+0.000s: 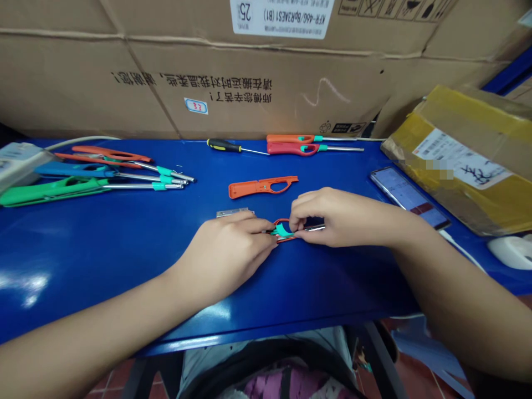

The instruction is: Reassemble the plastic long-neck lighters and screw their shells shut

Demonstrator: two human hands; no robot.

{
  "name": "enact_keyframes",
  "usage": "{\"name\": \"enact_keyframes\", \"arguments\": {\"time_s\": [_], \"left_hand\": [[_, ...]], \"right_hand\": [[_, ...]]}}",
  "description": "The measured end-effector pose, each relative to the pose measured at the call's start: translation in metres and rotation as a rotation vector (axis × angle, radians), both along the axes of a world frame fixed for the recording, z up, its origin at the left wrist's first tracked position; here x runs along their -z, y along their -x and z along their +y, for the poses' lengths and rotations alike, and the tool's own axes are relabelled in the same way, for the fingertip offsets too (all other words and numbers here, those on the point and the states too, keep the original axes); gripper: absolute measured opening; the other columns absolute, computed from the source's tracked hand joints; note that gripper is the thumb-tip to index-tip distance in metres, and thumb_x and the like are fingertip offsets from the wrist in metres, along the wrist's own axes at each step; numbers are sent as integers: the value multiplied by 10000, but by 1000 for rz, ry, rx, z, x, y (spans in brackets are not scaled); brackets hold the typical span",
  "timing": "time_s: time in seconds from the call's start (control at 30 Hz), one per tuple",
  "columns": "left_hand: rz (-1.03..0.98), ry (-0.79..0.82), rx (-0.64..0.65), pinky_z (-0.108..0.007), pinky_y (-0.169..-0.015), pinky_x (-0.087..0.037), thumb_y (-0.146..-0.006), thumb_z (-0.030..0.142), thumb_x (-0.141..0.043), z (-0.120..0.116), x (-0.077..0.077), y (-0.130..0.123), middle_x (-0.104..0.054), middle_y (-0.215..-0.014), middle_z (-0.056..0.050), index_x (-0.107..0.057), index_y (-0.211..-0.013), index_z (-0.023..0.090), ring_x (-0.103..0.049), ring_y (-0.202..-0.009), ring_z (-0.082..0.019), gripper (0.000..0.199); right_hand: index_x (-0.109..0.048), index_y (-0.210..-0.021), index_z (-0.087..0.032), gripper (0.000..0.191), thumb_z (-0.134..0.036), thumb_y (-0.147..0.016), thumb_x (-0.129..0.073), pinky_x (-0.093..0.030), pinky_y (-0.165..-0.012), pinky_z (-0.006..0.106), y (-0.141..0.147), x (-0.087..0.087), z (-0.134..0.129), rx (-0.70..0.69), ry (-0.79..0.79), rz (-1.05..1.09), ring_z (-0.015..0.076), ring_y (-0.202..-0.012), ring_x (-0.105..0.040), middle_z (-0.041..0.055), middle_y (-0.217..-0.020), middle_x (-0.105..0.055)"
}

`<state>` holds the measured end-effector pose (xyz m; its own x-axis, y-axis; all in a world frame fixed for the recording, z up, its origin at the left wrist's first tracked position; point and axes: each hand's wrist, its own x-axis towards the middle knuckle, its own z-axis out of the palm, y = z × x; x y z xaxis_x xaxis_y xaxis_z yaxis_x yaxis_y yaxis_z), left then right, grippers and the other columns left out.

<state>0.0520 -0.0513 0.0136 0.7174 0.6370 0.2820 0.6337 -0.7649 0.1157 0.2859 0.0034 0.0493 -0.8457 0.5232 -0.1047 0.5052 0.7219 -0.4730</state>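
Note:
An opened orange lighter body point(284, 238) with a teal trigger piece point(283, 229) lies on the blue table between my two hands. My left hand point(233, 249) covers the body's left part, its fingers closed on it. The fingers of my right hand point(318, 217) are pinched together at the right end, around the base of the metal tube point(315, 228). A loose orange shell half point(263, 187) lies just beyond them. Partly hidden behind my left fingers is a flat metallic piece point(233, 212).
Several lighters, including a green one point(56, 192), lie at the left. A screwdriver point(224, 146) and a red lighter point(293, 148) are at the back. A phone point(409, 197), a taped box point(461, 160) and a white mouse point(511, 252) stand right. A large carton point(233, 66) borders the table point(103, 238).

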Motion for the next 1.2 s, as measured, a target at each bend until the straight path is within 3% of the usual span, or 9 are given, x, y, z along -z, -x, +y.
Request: {"name": "enact_keyframes", "arguments": {"time_s": [0.37, 0.6, 0.83, 0.93, 1.1, 1.2], "left_hand": [[-22, -3, 13, -403, -788, -577, -1009, 265, -524, 0, 2, 1, -771, -1037, -12, -772, -1022, 243, -704, -895, -247, 250], [-180, 272, -37, -297, -767, -539, -897, 312, -703, 14, -20, 12, -757, -990, 2, -727, -1002, 225, -710, -878, -183, 138], [108, 184, -128, -397, -811, -523, -773, 474, -775, 27, -37, 36, -685, -1120, -57, -632, -1147, 217, -649, -991, -284, 476], [132, 219, -100, -399, -885, -522, -838, 382, -697, 30, -38, 43, -662, -1176, -63, -615, -1182, 219, -629, -1067, -273, 389], [147, 239, -145, -417, -909, -529, -894, 267, -593, 39, -28, 48, -667, -1145, -81, -636, -1172, 187, -635, -1065, -274, 293], [93, 321, -185, -400, -894, -536, -933, 227, -520, 47, -18, 47, -671, -1099, -92, -656, -1131, 163, -655, -1003, -249, 249]], "right_hand": [[-706, -874, -179, 155, -104, -873, -570, -430, -752, 300, 1, -2, -3, 2, -42, -34, 186, -854, -629, 38, -875, -717], [-684, -929, -191, 102, -181, -891, -589, -450, -746, 300, 1, -5, -5, 50, -74, 78, 177, -836, -614, 42, -931, -694], [-622, -1211, -223, 317, -346, -920, -633, -438, -991, 429, 14, 14, -12, 21, -222, 119, 269, -1158, -560, 109, -1293, -595], [-601, -1275, -222, 451, -478, -907, -648, -436, -986, 468, 18, 24, -12, 3, -245, 74, 294, -1172, -556, 119, -1332, -582], [-644, -1102, -214, 196, -328, -947, -607, -432, -930, 410, 18, 29, -7, 3, -222, 61, 240, -1057, -594, 74, -1143, -648], [-631, -1072, -221, 169, -323, -936, -628, -417, -927, 395, 16, 27, -4, 21, -205, 83, 234, -1073, -586, 62, -1129, -648]]}}
